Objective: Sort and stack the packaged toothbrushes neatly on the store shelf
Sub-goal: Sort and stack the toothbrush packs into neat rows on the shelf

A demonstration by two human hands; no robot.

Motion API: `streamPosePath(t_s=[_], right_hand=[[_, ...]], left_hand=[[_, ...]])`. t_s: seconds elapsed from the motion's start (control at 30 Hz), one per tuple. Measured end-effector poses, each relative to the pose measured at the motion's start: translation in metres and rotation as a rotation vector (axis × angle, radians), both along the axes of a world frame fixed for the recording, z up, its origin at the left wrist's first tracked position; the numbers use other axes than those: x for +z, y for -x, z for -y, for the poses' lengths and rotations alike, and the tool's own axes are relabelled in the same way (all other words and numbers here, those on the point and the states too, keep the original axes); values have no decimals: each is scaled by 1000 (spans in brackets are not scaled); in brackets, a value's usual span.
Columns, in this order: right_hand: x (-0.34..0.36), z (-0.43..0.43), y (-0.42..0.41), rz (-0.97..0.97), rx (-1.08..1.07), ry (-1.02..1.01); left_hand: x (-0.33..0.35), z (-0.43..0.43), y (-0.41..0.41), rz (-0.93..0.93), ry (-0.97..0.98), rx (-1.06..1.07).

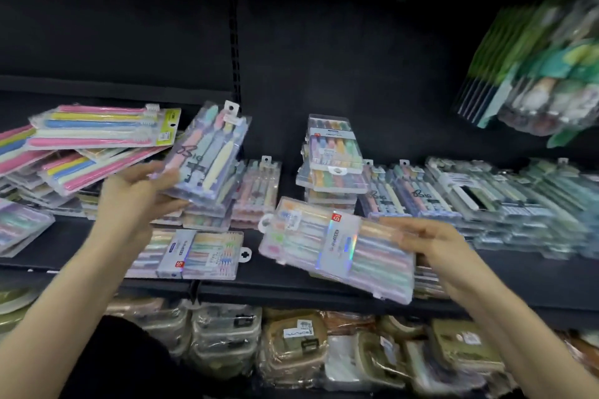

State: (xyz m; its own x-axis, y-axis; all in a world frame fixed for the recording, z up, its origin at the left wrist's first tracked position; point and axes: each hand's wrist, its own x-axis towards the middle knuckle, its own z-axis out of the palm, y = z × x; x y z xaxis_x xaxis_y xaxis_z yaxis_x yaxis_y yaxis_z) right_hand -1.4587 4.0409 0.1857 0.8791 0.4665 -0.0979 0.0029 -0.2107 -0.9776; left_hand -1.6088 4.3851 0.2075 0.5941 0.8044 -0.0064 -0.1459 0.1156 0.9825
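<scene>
Shelf: dark store shelf (275, 278), black back panel (129, 26) behind; we're looking down at it, and the frame is motion-blurred.
Done: right-side rows (486, 191) lie flat and roughly aligned. The centre stack (334, 159) of boxed packs is built but a bit askew.
To do: left pile (97, 139) of pink/yellow/blue packs is fanned and crooked. One boxed pack (194, 254) lies loose near the front edge. We judge the job roughly half sorted.
Left hand: left hand (139, 194) is raised over the shelf, fingers and thumb pinching the lower corner of a pastel pack (210, 155). That pack is tilted up, hang tab on top, clear of the shelf.
Right hand: right hand (431, 243) sits lower, near the front edge, gripping the right end of a holographic-band pack (337, 249), held slanted just above the shelf.
</scene>
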Motion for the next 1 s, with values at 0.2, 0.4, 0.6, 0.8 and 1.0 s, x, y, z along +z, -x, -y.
streamPosePath(t_s=[0.2,0.4,0.6,0.8,1.0], right_hand=[[-6,53,-47,-50,-64,142],[-14,57,-66,238,-2,384],[-10,56,-59,513,-114,489],[36,29,-20,78,-43,-292],[38,44,-35,-5,-269,-425]], left_hand=[[28,32,-15,82,-94,-171],[36,67,-43,76,-109,-291],[50,96,-56,124,-78,-397],[40,173,-80,101,-28,-567],[22,218,-105,-62,-425,-697]])
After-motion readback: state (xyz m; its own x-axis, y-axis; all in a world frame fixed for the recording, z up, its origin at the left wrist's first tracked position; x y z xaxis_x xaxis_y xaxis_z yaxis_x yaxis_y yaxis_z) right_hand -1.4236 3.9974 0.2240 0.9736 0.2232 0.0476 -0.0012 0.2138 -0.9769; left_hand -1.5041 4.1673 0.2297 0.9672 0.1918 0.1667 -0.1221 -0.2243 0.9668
